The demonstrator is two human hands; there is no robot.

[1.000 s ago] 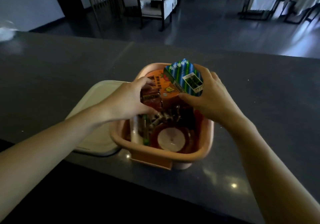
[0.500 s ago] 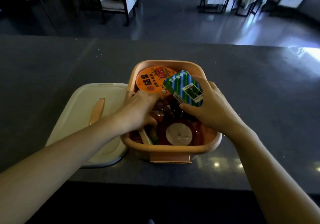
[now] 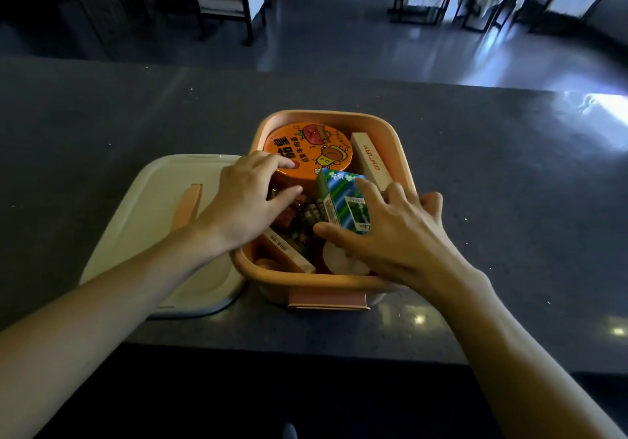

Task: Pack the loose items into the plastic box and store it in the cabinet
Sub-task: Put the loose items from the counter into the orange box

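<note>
Box (image 3: pixel 316 282): sitting open near the middle of the counter (image 3: pixel 509 201), latch (image 3: pixel 328 301) facing 6 o'clock. Lying flat just beside it at 9 o'clock: lid (image 3: pixel 146 207), handle (image 3: pixel 188 207) up.

Reaching in over the 9 o'clock rim: left hand (image 3: pixel 244 207), fingers loosely spread and holding nothing, index tip touching the near edge of the cup (image 3: pixel 316 150), thumb stretching over the packets (image 3: pixel 306 218) piled at the centre. Leaning at 7 o'clock by the wall: flat pack (image 3: pixel 289 255). Filling the 12 o'clock end: the orange cup, printed top up. Showing at 6 o'clock, partly under the right thumb: white disc (image 3: pixel 339 262).

Tilting just right of centre, over the packets: striped carton (image 3: pixel 343 201). Gripping it: right hand (image 3: pixel 390 235), thumb pressing the near end, fingers spreading across the far side. Standing on edge along the wall at 2 o'clock: slim pack (image 3: pixel 368 160), white with red lettering.
</note>
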